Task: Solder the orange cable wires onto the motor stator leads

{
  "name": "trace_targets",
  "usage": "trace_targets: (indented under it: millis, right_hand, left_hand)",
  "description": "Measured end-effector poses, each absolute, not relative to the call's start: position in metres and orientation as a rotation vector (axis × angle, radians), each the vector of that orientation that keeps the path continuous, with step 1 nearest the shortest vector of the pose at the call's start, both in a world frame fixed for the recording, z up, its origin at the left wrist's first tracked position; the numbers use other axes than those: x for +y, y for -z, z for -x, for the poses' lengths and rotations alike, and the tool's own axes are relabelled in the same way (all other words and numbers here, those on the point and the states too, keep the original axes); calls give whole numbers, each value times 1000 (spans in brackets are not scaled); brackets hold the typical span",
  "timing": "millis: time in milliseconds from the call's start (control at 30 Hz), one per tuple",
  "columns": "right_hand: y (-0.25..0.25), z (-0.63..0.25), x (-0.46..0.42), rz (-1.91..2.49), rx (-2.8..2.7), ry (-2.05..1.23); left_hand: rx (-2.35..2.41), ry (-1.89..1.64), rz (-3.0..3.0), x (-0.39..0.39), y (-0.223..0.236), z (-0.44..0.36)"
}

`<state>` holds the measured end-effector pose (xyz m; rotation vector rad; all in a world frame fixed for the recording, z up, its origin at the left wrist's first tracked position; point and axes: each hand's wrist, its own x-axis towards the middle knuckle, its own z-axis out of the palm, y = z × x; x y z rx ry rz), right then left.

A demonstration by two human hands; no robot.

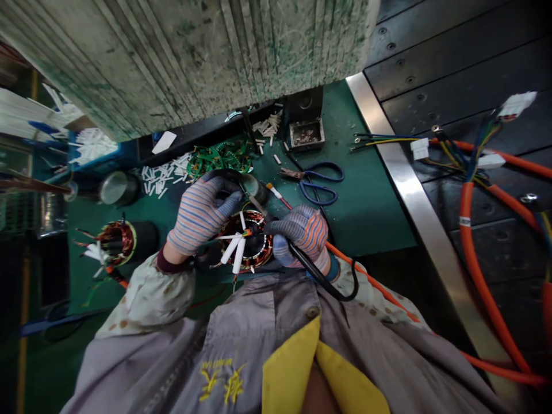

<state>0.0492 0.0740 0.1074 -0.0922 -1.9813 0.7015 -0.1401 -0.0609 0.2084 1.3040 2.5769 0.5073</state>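
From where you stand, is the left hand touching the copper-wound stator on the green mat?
Apart. The head view shows green mat between the left hand in its striped glove and the copper-wound stator.

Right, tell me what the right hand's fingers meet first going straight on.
The copper-wound stator just ahead of the right hand; its white sleeves come first, though depth is unclear and the fingers may already touch them.

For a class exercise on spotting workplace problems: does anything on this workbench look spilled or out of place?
Yes. Short white tubes lie scattered loose across the green bench mat, beside a tangle of green wire and just beyond the gloved left hand. They look odd because they are strewn about rather than gathered in a container.
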Motion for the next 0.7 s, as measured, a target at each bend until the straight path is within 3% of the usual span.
trace_targets:
  millis: [700]
  right_hand:
    - [-104, -52, 76, 68, -1962, -771]
  left_hand:
    - [2688, -383, -1272, -62, -205, 127]
